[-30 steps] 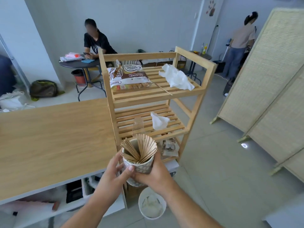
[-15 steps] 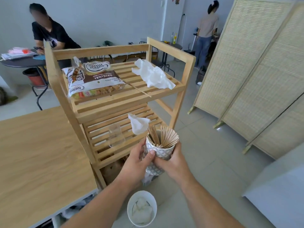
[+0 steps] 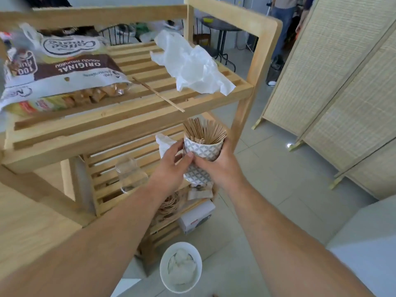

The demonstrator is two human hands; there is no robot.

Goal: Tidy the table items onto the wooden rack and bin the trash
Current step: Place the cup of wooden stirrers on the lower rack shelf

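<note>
— What print can we read here?

— On the brown-and-white plastic snack bag [image 3: 62, 67] lying on the top shelf of the slatted wooden rack [image 3: 263, 50], we read "ORIGINAL" and "100", seen upside down from our side.

— Anything else?

— A rounded logo and smaller lines on the same bag are too blurred for us.

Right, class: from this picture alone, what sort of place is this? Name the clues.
Probably a shared office or studio room rather than a home kitchen: folding woven screens divide a tiled floor, a small round café table stands behind, and a wooden rack holds a bag of coffee creamer sachets.
</note>
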